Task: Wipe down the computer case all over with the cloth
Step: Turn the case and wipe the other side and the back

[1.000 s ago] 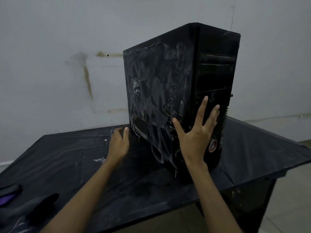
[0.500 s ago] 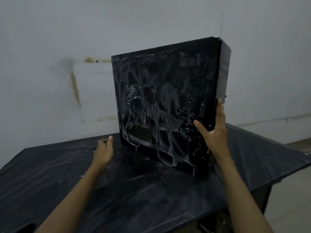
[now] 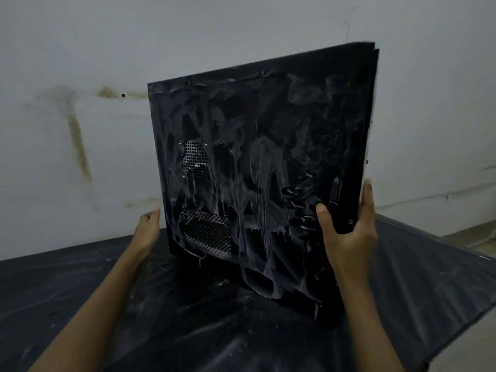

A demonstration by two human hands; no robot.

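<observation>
Both arms stretched forward, one grip at each end.
My right grip clasps one edge of the computer case, thumb on its side, fingers wrapped behind; my left grip meets the opposite edge, fingers perhaps hooked round it.

Black smeared table, pale wall behind with brown streaks, a small dark hole

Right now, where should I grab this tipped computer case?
By its two upright edges, one hand from each side, where the left hand and right hand are now. The computer case is tilted on one bottom corner on the table, and its side panel is streaked wet, probably slippery.
</observation>
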